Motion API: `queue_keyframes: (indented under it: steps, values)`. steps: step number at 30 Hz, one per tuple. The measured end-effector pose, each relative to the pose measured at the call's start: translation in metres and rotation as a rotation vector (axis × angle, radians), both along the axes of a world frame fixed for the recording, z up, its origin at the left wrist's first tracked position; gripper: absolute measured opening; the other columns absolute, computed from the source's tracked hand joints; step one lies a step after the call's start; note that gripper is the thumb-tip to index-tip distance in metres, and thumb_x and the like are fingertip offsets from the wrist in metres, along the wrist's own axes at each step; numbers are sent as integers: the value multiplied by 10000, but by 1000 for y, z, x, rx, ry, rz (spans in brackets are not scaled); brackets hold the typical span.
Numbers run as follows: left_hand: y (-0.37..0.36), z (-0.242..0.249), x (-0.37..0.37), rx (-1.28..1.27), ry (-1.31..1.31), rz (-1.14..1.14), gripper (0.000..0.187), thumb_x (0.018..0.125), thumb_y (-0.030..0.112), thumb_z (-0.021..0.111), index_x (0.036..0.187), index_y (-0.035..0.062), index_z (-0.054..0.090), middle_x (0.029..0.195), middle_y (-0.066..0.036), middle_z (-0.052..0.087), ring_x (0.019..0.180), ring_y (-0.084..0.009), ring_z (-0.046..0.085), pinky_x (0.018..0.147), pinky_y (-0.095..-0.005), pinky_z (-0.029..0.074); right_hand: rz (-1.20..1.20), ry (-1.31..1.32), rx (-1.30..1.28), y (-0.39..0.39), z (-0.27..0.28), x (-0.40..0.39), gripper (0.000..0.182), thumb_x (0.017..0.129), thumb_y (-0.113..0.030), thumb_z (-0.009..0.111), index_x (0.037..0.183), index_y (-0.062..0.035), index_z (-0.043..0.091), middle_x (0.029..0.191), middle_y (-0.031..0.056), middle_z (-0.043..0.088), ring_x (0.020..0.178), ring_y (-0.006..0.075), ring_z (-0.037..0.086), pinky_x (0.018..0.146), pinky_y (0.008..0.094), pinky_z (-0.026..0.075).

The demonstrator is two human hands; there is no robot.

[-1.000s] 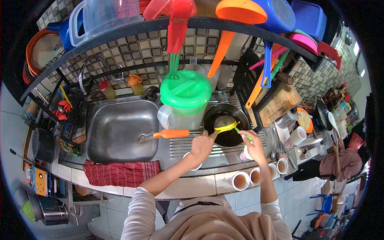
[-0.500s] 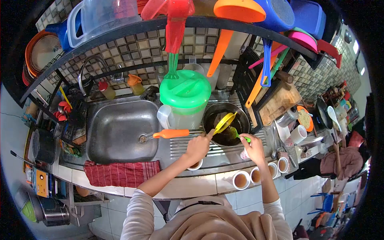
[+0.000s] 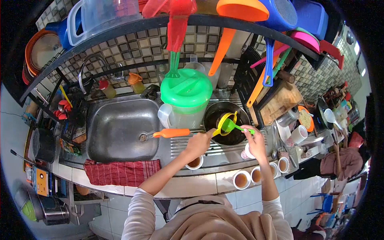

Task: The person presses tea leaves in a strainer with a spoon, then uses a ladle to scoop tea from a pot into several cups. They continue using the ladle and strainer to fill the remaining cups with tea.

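My left hand [image 3: 199, 144] is closed around the handle of a yellow strainer [image 3: 217, 130], held over a metal pot [image 3: 208, 115] of dark liquid. In my right hand [image 3: 255, 144] is a green ladle [image 3: 228, 125], its bowl over the strainer. Whether liquid runs from it cannot be made out. A cup of brown liquid [image 3: 195, 163] sits below my left hand. Under my right hand, a patterned cup [image 3: 247, 153] is partly covered. Several filled white cups, one of them a front cup [image 3: 241, 180], line the counter edge by my right forearm.
Left of the pot stands a lidded pitcher [image 3: 186, 96], with an orange-handled utensil [image 3: 172, 133] reaching over the sink [image 3: 124, 132]. A red cloth [image 3: 122, 173] lies on the front edge. Utensils, including an orange ladle [image 3: 222, 52], hang overhead. Another person [image 3: 345, 162] is at far right.
The green ladle has risen from the pot to the yellow strainer. The strainer has tipped so its opening shows, and my right hand has shifted slightly right.
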State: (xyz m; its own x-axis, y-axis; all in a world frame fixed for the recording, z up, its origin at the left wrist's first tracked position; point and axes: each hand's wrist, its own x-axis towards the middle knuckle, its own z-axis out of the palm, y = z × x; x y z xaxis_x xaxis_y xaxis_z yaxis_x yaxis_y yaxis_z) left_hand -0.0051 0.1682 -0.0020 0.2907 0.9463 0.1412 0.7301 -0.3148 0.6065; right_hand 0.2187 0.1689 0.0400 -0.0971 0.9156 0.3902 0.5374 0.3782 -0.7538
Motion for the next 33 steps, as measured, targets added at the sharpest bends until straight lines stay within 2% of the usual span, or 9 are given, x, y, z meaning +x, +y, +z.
queue_keyframes:
  steps: [5, 11, 15, 20, 22, 24, 26, 28, 33]
  values:
    - [-3, 5, 2, -9, 43, -6, 356, 830, 144, 442, 1184, 113, 459, 664, -213, 582, 622, -383, 584, 534, -480, 466, 95, -206, -86, -5, 10, -6, 165, 837, -123, 518, 954, -40, 599, 862, 133, 597, 741, 267, 574, 669, 298, 435]
    - [-2, 1, 4, 14, 66, 4, 371, 823, 140, 455, 1193, 118, 457, 662, -205, 586, 612, -373, 590, 524, -477, 469, 50, 68, -67, 1, 0, -3, 170, 838, -130, 522, 957, -35, 598, 887, 125, 604, 786, 238, 585, 685, 288, 433]
    - [-3, 0, 6, 40, 106, 4, 375, 820, 131, 453, 1194, 122, 460, 660, -201, 587, 604, -364, 592, 509, -462, 473, 29, -133, 59, 2, -1, 0, 175, 850, -137, 509, 952, -26, 598, 858, 118, 618, 758, 202, 590, 679, 278, 431]
    - [-5, 1, 9, 150, 277, 14, 449, 748, 74, 488, 1190, 150, 483, 715, -158, 597, 567, -298, 606, 480, -387, 490, -47, 225, -256, 4, -9, 8, 212, 872, -184, 477, 967, -35, 596, 767, 112, 628, 713, 179, 603, 671, 279, 433]
    - [-5, -2, 10, 214, 292, 24, 465, 735, 62, 489, 1188, 167, 486, 732, -149, 585, 547, -290, 599, 464, -377, 487, -66, 197, -237, 6, -13, 10, 223, 873, -196, 478, 990, -45, 591, 795, 92, 628, 682, 146, 583, 636, 253, 430]
    - [-4, -4, 11, 278, 305, 37, 483, 723, 51, 489, 1187, 185, 489, 750, -140, 572, 526, -282, 593, 449, -367, 484, 49, -102, 193, 14, -29, 14, 219, 869, -199, 490, 1004, -61, 593, 814, 57, 623, 618, 94, 515, 577, 218, 408]
    - [-5, -1, 12, 268, 381, 24, 475, 714, 51, 494, 1171, 177, 508, 849, -162, 579, 559, -233, 612, 431, -322, 478, 103, -60, 125, 11, -32, 14, 223, 869, -207, 495, 1007, -63, 595, 832, 43, 615, 585, 56, 448, 523, 195, 371]
    - [-5, -1, 13, 269, 392, 35, 494, 703, 41, 492, 1175, 185, 506, 812, -149, 572, 544, -240, 606, 433, -329, 479, 142, 287, -374, 4, -27, 17, 232, 875, -210, 487, 1007, -52, 593, 822, 58, 617, 603, 51, 467, 529, 192, 373]
    - [-2, -2, 17, 266, 445, 42, 505, 698, 35, 490, 1176, 194, 509, 772, -125, 569, 527, -239, 600, 436, -327, 480, -1, 212, -287, 5, -27, 14, 244, 866, -228, 500, 976, -36, 603, 763, 54, 632, 513, 57, 449, 478, 199, 352]
